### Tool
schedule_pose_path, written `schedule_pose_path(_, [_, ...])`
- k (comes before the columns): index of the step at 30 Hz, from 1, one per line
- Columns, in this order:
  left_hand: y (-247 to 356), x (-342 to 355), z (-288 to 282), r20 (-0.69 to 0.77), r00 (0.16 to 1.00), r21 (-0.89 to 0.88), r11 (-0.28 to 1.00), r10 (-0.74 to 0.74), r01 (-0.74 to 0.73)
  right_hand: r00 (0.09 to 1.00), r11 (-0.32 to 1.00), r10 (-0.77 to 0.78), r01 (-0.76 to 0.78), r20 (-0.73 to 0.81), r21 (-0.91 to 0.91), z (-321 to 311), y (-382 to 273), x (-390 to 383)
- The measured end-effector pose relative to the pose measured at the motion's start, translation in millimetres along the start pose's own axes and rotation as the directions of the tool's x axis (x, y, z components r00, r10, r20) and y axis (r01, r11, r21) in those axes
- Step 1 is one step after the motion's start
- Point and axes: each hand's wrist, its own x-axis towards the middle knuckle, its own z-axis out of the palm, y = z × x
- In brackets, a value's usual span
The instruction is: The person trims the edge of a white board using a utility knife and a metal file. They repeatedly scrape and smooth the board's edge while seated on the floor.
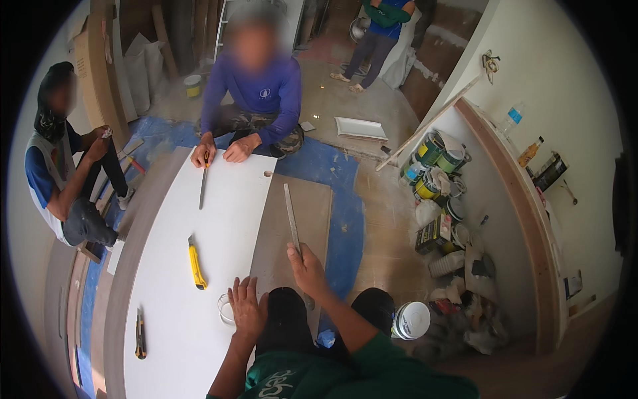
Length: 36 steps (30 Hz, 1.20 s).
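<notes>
My right hand (307,267) grips the near end of a long metal ruler (291,216) that lies on a brown board (312,213). My left hand (246,307) rests flat, fingers spread, on the edge of a long white sheet (199,266), beside a clear tape roll (224,309). A yellow utility knife (196,265) lies on the white sheet to the left of my left hand. A second knife (140,334) lies near the sheet's left edge.
A person in a purple shirt (256,93) crouches at the far end of the sheet, holding a metal strip (203,186). Another person (63,166) sits at left; a third stands at the back. Paint cans (435,166) and clutter stand along the right wall. A white bucket (412,320) stands by my knee.
</notes>
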Motion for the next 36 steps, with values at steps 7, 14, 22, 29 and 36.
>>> schedule_pose_path(7, [-62.7,-8.8,43.3,0.069,0.979,0.405,0.902,-0.193,0.15,0.99,0.995,-0.1,0.1,0.102,0.009,-33.3,46.8,29.1])
schedule_pose_path(14, [-51.6,-27.9,48.2,0.094,0.968,0.48,0.862,-0.233,0.161,0.989,1.0,-0.002,0.002,0.145,0.001,-8.7,158.4,-23.5])
schedule_pose_path(22, [-56.6,-43.1,52.6,0.032,0.999,0.448,0.894,-0.028,0.011,0.948,0.98,-0.201,0.196,0.249,0.044,-15.8,200.5,28.5])
schedule_pose_path(29, [-73.4,-32.4,-0.3,-0.333,0.935,0.218,0.954,-0.123,0.203,0.833,0.989,-0.147,0.135,0.533,0.061,15.1,150.8,-0.3])
schedule_pose_path(36, [-113.3,-41.2,15.3,-0.389,0.86,0.389,0.787,-0.331,0.479,0.711,0.955,-0.212,0.297,0.671,-0.013,44.6,161.9,-82.1])
